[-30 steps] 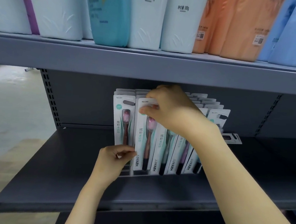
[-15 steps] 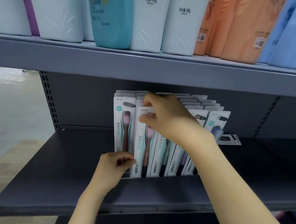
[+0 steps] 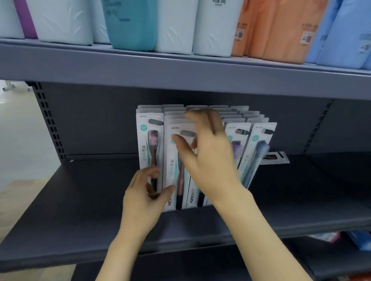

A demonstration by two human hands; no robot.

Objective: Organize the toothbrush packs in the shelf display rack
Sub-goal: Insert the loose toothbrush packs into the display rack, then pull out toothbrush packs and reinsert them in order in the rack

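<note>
Both hands spread, holding nothing: right hand [image 3: 203, 154] w/ fingers wide before white carded toothbrush packs [image 3: 149, 142], left hand [image 3: 145, 194] loose below. Squaring rows on grey shelf [image 3: 65, 208]; next I'd fetch stray pack [image 3: 276, 157] lying right of it.

Single head view: looks forward and slightly down, close in; shelf [image 3: 110, 201] fills frame just beyond the fingers [image 3: 195, 117].
</note>
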